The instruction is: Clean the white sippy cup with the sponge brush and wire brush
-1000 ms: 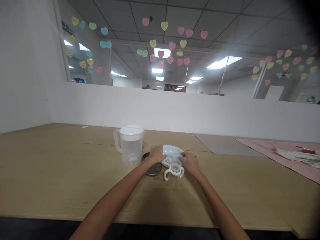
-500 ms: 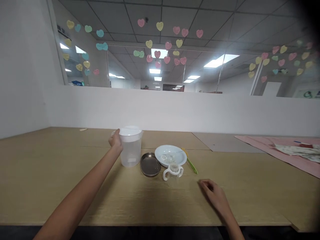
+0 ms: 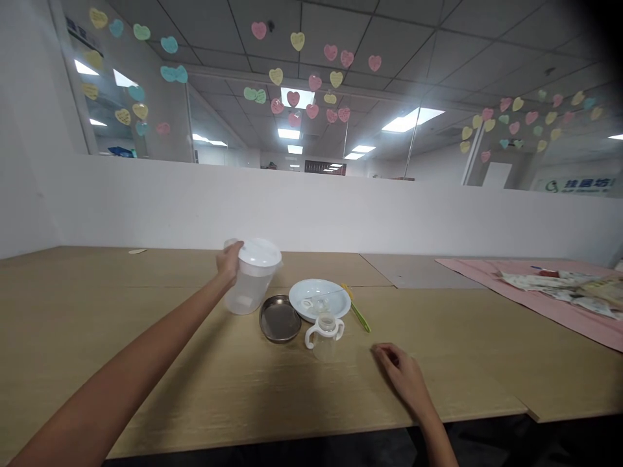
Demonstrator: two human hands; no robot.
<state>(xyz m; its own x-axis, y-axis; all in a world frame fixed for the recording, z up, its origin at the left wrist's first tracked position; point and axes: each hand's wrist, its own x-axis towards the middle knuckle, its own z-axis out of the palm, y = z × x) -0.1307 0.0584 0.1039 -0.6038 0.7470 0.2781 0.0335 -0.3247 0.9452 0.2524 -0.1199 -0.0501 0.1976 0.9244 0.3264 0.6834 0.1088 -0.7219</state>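
My left hand [image 3: 228,261] is closed round the handle of a translucent plastic pitcher [image 3: 252,285] with a white lid. The pitcher tilts to the right. Below its spout side is an oval metal tray [image 3: 280,319]. A clear baby bottle [image 3: 324,345] with two white handles and an uncapped mouth stands in front of a white bowl [image 3: 318,290], which contains small clear and white parts [image 3: 316,303]. My right hand [image 3: 398,370] rests on the table to the right of the bottle, fingers curled, with nothing visible in them.
A slim green and yellow tool [image 3: 359,314] lies beside the bowl. At the right, a pink cloth [image 3: 491,280] bears white packets [image 3: 540,285]. The wooden table [image 3: 204,395] meets a low white wall [image 3: 253,207] under glass dotted with heart notes.
The pitcher in my left hand has gone from upright to tilted right, its lid turning into view. My right hand stays by the bottle. The whole view has shifted slightly.
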